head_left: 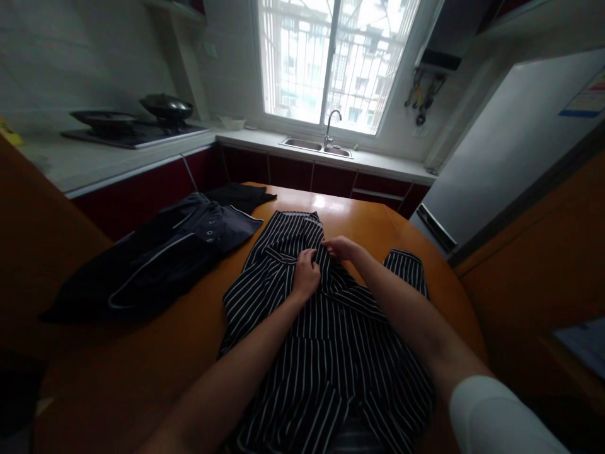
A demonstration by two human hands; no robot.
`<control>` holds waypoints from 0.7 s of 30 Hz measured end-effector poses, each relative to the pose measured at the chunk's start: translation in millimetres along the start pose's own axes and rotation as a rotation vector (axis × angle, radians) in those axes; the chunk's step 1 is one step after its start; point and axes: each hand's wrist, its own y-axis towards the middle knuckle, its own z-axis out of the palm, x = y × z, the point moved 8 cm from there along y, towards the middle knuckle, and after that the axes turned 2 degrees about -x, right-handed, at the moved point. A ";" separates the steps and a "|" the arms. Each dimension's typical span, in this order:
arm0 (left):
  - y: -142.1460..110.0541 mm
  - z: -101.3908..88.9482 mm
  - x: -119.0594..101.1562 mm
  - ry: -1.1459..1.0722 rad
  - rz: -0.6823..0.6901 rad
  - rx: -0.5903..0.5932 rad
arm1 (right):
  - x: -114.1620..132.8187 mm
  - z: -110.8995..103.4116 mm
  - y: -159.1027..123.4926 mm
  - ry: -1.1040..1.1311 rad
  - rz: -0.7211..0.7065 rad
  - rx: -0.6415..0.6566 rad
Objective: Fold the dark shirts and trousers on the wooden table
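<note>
A black shirt with white stripes [312,359] lies spread over the wooden table, its far part bunched and creased. One sleeve [405,268] rests out to the right. My left hand [307,274] is on the fabric near the middle, fingers curled and closed on the striped cloth. Just right of it and a little farther off, my right hand [341,248] pinches an edge of the same shirt between thumb and fingers. Parts of both hands' fingertips are hidden in the cloth.
Dark garments with white piping [161,252] lie on the left of the round-edged table [359,211], a black cloth [241,197] behind them. Beyond are a counter with a sink [305,145], a stove with pans [165,108], and a fridge [510,139] at right.
</note>
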 end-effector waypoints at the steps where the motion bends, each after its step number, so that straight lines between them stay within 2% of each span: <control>1: 0.1 -1.2 -0.3 -0.014 -0.002 -0.009 | 2.7 1.7 3.5 -0.031 0.026 0.011; 5: 1.1 -4.2 1.7 -0.056 -0.021 -0.035 | 10.4 -3.3 14.9 -0.187 0.044 -0.073; 11: 1.3 -4.9 4.2 -0.070 -0.058 -0.035 | 18.8 -22.6 14.7 -0.406 -0.094 -0.325; 14: -0.1 -5.2 4.2 -0.080 -0.077 -0.036 | 33.4 -47.5 11.3 -0.480 -0.160 -0.438; 19: -1.3 -8.3 0.3 -0.071 -0.073 -0.057 | 67.7 -105.0 1.9 -0.738 -0.351 -0.755; 21: -0.7 -9.9 -2.6 -0.056 -0.066 -0.052 | 66.4 -111.3 3.1 -0.785 -0.411 -0.725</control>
